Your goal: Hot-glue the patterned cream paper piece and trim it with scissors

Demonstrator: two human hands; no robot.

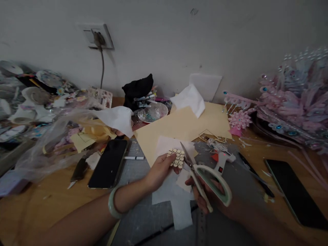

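My left hand (159,169) pinches a small cream patterned cutout (176,158) above the grey cutting mat (230,177). My right hand (205,196) grips scissors (205,176) with pale green handles; their blades point up-left and meet the right edge of the cutout. A pale green bangle (112,204) sits on my left wrist. White paper pieces (176,200) lie on the mat under both hands.
A black phone (109,163) lies left of the mat, another (294,193) at the right. A glue gun (222,160), tan card sheets (179,128), a plastic bag (51,136), a knife (78,171) and a pink feathered headpiece (294,102) crowd the wooden desk.
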